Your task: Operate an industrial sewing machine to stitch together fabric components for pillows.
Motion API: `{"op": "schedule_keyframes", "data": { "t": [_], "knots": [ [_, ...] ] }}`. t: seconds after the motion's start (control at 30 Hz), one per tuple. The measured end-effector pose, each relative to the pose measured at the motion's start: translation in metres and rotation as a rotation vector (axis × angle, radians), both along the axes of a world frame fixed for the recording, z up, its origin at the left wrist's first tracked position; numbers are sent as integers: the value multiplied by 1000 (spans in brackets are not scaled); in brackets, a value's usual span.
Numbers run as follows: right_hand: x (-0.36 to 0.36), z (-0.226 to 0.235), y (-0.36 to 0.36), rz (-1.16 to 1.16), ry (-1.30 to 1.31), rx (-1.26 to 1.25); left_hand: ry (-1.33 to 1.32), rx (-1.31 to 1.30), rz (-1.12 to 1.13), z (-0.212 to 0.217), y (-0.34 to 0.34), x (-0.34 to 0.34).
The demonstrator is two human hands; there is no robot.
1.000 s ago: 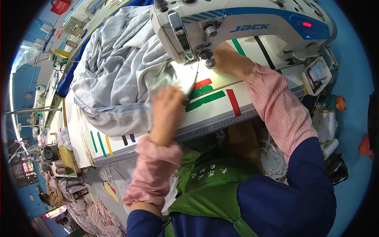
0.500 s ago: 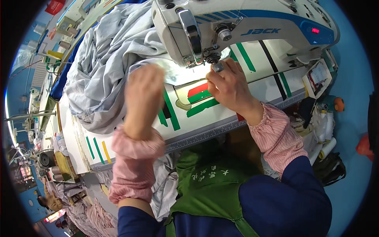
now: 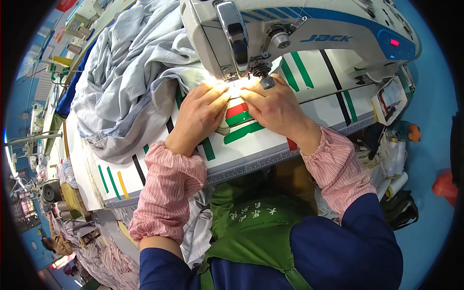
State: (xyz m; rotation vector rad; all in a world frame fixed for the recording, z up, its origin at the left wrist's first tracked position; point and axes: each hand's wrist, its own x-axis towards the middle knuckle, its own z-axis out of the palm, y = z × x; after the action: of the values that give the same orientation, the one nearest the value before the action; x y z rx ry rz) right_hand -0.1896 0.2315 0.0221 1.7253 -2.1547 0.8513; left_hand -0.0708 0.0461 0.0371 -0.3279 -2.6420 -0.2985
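A light grey cloth point(image 3: 137, 63) lies bunched on the sewing table, and its edge runs behind my left hand to the needle area. My left hand point(image 3: 203, 111) is closed, fingertips pressed together on the cloth edge just left of the presser foot. Opposite it, my right hand point(image 3: 278, 106) is closed too, thumb and fingers pinching at the cloth's edge by the foot. Over the fingertips stands the white and blue sewing machine point(image 3: 290, 34), its lamp glaring on the needle area. The glare and my fingers hide the exact edge of the cloth.
Green, red and black tape strips mark the white tabletop point(image 3: 319, 104), and a ruler strip point(image 3: 232, 172) follows its near edge. At the right sits a small white box point(image 3: 389, 100); white thread cones point(image 3: 397, 159) are below it. More machines line the far left.
My left hand has come down and right to the cloth beside the presser foot. My right hand stays by the needle, its fingers shifted slightly left. The view has moved a little.
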Motion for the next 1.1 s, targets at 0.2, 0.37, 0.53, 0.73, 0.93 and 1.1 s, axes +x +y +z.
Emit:
{"op": "schedule_keyframes", "data": {
  "t": [0.2, 0.37, 0.53, 0.73, 0.93, 1.1],
  "knots": [
    [0, 0, 0, -10, -22, 31, -21, -10, 13, 0, 0, 0],
    [-1, -1, 0, -13, -22, 34, -21, -8, 16, 1, 0, -1],
    [-1, -1, 0, -30, -26, 47, -72, 38, 17, 3, -2, -3],
    [0, 1, -3, -82, 1, 17, -41, -26, 67, -1, -12, -9],
    [-4, 5, -3, -92, -12, 4, -67, -28, 76, -1, -16, -14],
    [-9, 3, -9, -183, -199, -282, -79, -33, 78, -1, -16, -15]
  ]
}}
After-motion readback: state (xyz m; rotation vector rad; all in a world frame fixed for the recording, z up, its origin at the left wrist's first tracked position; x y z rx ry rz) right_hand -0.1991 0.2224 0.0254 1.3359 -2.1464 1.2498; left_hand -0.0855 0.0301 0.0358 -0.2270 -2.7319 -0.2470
